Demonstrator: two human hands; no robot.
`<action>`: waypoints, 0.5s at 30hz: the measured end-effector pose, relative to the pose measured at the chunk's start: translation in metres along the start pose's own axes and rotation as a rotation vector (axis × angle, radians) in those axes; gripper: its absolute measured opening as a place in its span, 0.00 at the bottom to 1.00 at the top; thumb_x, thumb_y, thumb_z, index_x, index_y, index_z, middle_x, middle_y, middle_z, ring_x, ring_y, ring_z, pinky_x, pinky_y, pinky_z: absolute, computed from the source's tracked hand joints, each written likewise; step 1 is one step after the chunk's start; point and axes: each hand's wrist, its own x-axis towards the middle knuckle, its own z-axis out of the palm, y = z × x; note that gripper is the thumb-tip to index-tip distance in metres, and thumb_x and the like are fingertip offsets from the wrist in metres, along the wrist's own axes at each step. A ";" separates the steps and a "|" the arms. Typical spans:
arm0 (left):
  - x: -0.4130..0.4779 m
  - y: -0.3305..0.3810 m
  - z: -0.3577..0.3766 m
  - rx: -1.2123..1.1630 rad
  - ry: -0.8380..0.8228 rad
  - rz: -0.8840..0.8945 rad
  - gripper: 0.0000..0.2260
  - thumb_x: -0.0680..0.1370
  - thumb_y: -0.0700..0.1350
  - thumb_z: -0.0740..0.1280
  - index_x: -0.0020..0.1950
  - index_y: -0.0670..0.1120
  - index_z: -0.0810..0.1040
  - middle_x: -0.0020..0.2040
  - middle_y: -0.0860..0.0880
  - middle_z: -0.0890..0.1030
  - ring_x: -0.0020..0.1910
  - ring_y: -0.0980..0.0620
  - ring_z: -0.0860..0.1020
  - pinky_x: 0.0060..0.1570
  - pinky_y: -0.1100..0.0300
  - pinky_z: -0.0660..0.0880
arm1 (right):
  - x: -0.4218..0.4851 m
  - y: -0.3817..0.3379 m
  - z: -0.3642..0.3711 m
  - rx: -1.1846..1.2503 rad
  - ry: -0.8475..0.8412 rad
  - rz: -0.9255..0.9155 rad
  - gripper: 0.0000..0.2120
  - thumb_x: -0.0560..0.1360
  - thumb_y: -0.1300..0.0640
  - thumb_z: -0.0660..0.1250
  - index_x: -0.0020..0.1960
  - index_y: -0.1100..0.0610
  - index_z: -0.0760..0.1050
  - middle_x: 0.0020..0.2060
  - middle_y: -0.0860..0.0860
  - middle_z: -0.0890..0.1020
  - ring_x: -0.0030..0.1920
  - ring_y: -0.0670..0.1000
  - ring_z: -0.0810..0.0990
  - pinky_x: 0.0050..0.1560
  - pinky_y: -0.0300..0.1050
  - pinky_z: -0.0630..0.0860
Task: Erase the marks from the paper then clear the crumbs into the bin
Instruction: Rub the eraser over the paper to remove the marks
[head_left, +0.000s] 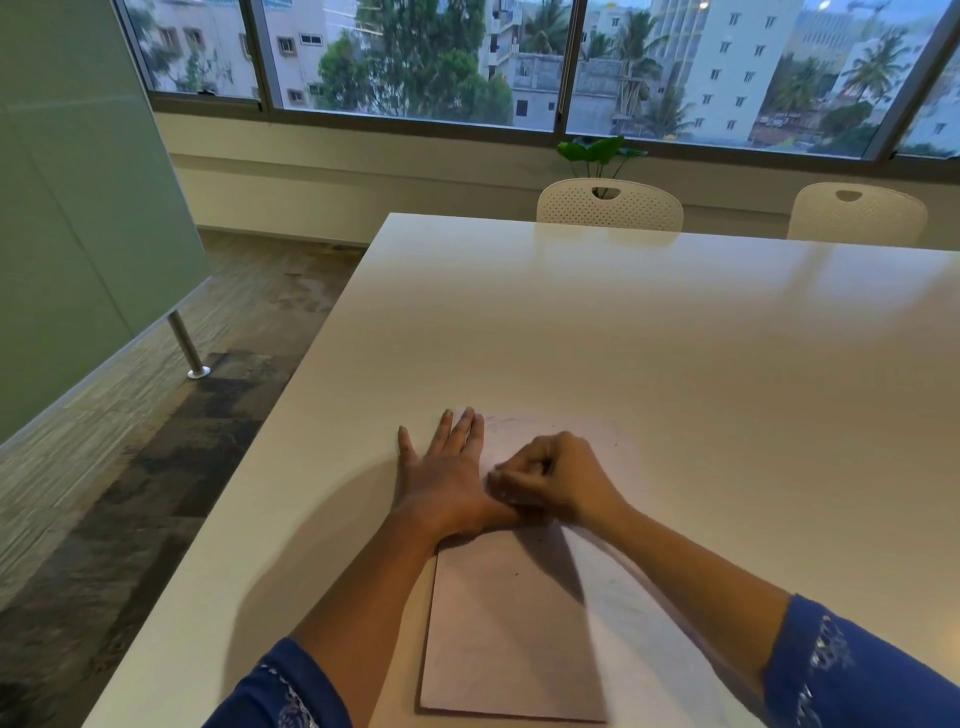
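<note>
Pinning with flat, straight-fingered left hand (448, 480) the ten o'clock edge of thin, light, crease-prone paper (519, 623) at six o'clock on the table (675, 338), rubbing with curled, blurred right hand (558, 475), contents impossible to tell, best braced flat beside the rubbing.

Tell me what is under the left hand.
The left hand lies flat on the left edge of the paper and the white table. Any marks beneath the palm are covered.

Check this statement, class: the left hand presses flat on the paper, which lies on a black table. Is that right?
Not quite. The head view shows the left hand flat on the paper, but the table is white, not black.
</note>
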 end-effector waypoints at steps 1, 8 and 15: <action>0.000 0.000 0.000 0.005 0.001 0.002 0.59 0.64 0.80 0.60 0.81 0.51 0.36 0.81 0.54 0.37 0.79 0.52 0.34 0.73 0.32 0.36 | -0.004 0.001 0.001 -0.007 -0.027 -0.021 0.08 0.72 0.55 0.76 0.36 0.47 0.81 0.34 0.41 0.82 0.36 0.35 0.81 0.36 0.27 0.74; -0.001 0.001 0.002 0.003 0.013 -0.016 0.64 0.56 0.86 0.55 0.81 0.52 0.37 0.81 0.54 0.38 0.79 0.51 0.35 0.73 0.33 0.34 | 0.017 0.027 -0.046 -0.007 0.314 0.163 0.06 0.72 0.56 0.75 0.43 0.59 0.85 0.39 0.54 0.86 0.35 0.48 0.82 0.32 0.34 0.76; 0.000 -0.001 0.003 0.002 0.016 0.000 0.60 0.63 0.82 0.59 0.81 0.51 0.37 0.81 0.54 0.37 0.79 0.52 0.35 0.73 0.32 0.36 | -0.011 0.003 -0.004 0.008 0.032 0.077 0.07 0.70 0.56 0.76 0.35 0.49 0.82 0.37 0.46 0.85 0.38 0.42 0.84 0.38 0.33 0.79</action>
